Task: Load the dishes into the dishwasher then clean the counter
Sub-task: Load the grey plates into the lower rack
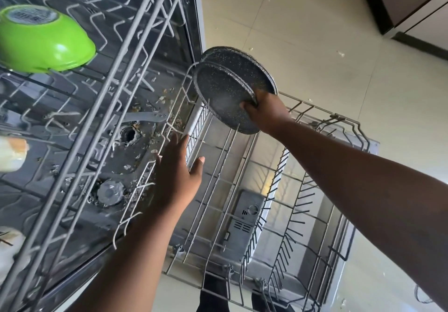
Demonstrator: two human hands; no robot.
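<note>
Item: two dark speckled round plates (230,86), on edge at the pulled-out grey wire lower rack (278,190), pinched by my right hand (265,113) for slotting. Left hand (175,176) spread, fingers straight, touching nothing I can confirm.

A home kitchen, seen from above an open dishwasher (155,122) whose lower rack (278,205) is pulled out over the lowered door. Food scraps litter the machine's steel floor around the spray arm (145,117) and drain. An upper rack (116,74) carries an overturned green bowl (46,42), while two dark speckled plates (230,88) stand on edge among the lower rack's tines. A detergent dispenser (244,219) is set into the door. Pale floor tiles (315,45), flecked with crumbs, run to the dark plinth of a cabinet (417,4).
</note>
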